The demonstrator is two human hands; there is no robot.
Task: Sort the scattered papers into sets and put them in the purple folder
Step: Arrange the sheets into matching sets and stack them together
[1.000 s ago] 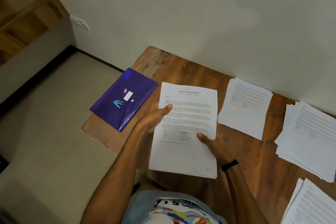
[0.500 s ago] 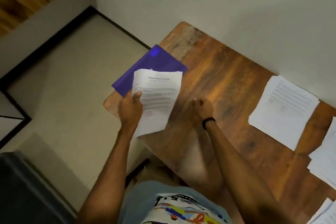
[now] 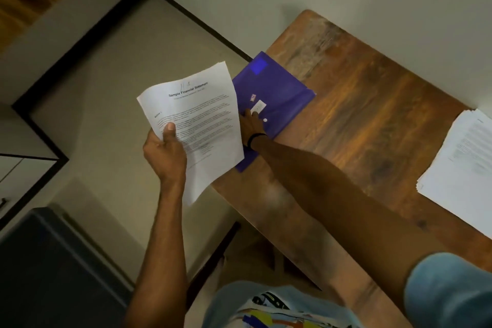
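The left hand (image 3: 165, 153) grips a white printed paper set (image 3: 195, 117) above the beige floor (image 3: 111, 93). The right hand (image 3: 251, 125) lays straight fingers on the purple plastic folder (image 3: 279, 88), which lies at the wall-side corner of the brown wooden surface (image 3: 372, 120).

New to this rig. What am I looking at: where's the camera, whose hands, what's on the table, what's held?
No machine here: a person works bare-handed, and one camera worn on their head looks down at the hands. The left hand holds a set of papers headed "Sample Financial Statement", out past the table's edge. The right hand touches the purple folder lying on the wooden table; whether it grips is hidden. Another paper stack lies at the right.
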